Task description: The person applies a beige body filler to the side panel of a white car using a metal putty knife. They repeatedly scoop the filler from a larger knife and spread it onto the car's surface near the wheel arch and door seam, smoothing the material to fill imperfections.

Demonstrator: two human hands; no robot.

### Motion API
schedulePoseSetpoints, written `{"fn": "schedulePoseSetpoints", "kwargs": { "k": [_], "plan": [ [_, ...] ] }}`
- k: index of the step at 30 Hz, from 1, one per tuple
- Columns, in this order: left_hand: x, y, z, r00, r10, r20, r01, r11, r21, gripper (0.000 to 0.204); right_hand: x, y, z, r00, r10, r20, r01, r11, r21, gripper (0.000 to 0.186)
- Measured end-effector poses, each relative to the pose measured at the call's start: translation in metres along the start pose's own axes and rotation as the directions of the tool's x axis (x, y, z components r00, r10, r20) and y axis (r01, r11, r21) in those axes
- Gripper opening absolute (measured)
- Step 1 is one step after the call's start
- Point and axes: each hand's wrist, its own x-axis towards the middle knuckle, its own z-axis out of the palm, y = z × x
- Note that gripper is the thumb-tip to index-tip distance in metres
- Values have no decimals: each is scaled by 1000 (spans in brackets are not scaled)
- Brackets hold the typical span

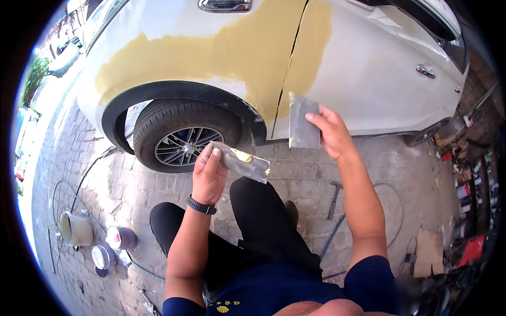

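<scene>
My left hand (208,176) grips a grey flat putty spreader (247,167) between thumb and fingers, and a blob of pale yellow body filler (241,155) sits on its face. A second grey spreader (304,125), with yellow filler along its left edge, is pinched in my right hand (332,129) and held upright. The two spreaders are apart. Beyond them stands a white car (363,79), its side covered by a wide patch of yellow filler (211,58) that runs across a dark panel gap. Neither spreader appears to touch the car.
The car's wheel (187,137) is just beyond my left hand. A bucket (75,229) and tins (121,238) stand on the paving at the left. A hammer (334,200) and a hose (333,235) lie right of my knees. Cardboard (428,253) and clutter line the right side.
</scene>
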Motion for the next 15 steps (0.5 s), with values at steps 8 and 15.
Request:
{"fn": "schedulePoseSetpoints", "kwargs": {
  "k": [8, 15],
  "plan": [
    [0, -22, -22, 990, -56, -128, 67, 995, 80, 19, 89, -179, 29, 627, -777, 54, 308, 184, -934, 35],
    [1, -25, -22, 992, -70, -105, 82, 990, 111, 22, 123, -205, 26, 657, -753, 25, 247, 183, -952, 37]
  ]
}}
